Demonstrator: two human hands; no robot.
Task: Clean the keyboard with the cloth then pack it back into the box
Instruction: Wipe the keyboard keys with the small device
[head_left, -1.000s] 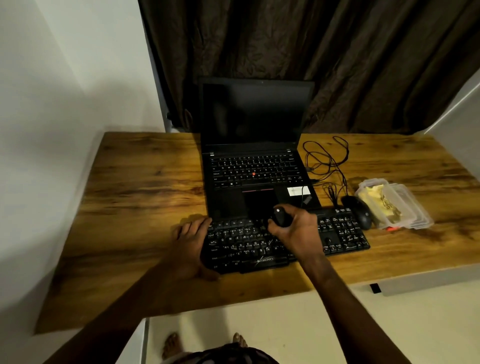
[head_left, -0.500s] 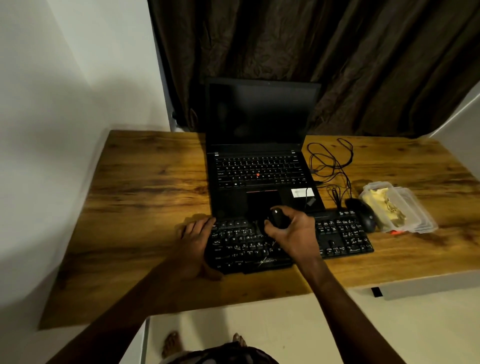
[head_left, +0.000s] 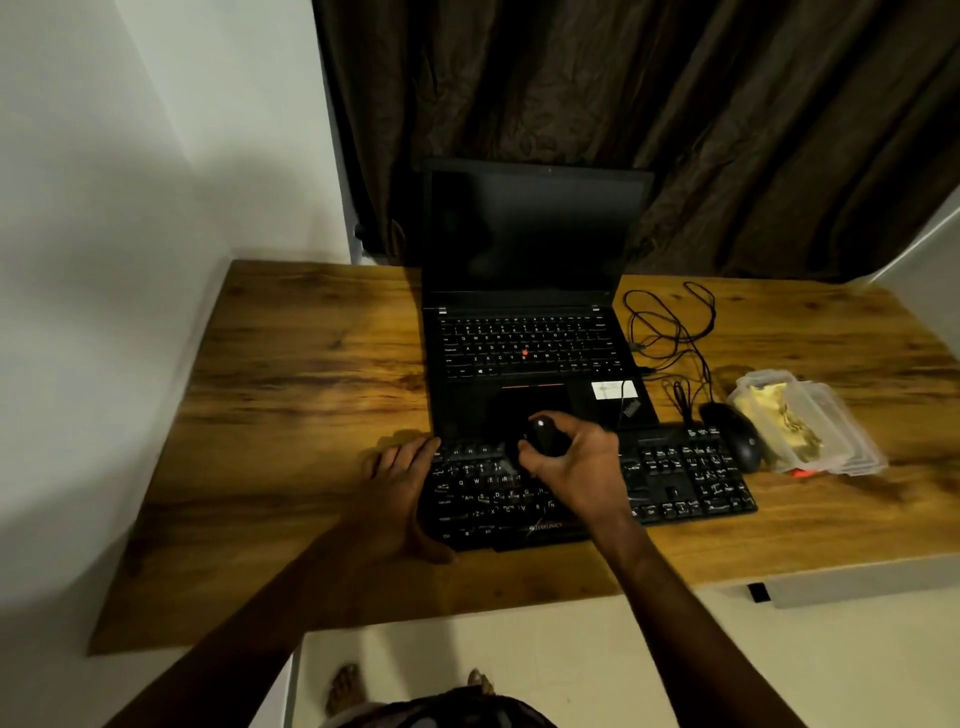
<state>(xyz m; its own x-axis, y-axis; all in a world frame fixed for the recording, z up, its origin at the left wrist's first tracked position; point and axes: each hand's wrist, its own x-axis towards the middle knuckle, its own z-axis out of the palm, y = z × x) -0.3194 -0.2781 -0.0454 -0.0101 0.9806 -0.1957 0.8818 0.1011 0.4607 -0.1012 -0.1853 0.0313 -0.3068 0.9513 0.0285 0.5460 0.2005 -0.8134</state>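
Left hand (head_left: 395, 488) is lying flat on the keyboard (head_left: 675, 483)'s end, low in the middle. Right hand (head_left: 576, 467) is gripping a dark lump (head_left: 543, 439) over the keys. Wiping looks underway; packing is waiting.

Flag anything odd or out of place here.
Nothing looks spilled or broken. The oddest thing: the right hand grips a small dark rounded object over the keyboard, and it is not plainly a cloth. A black cable lies in loose loops right of the laptop. No box shows.
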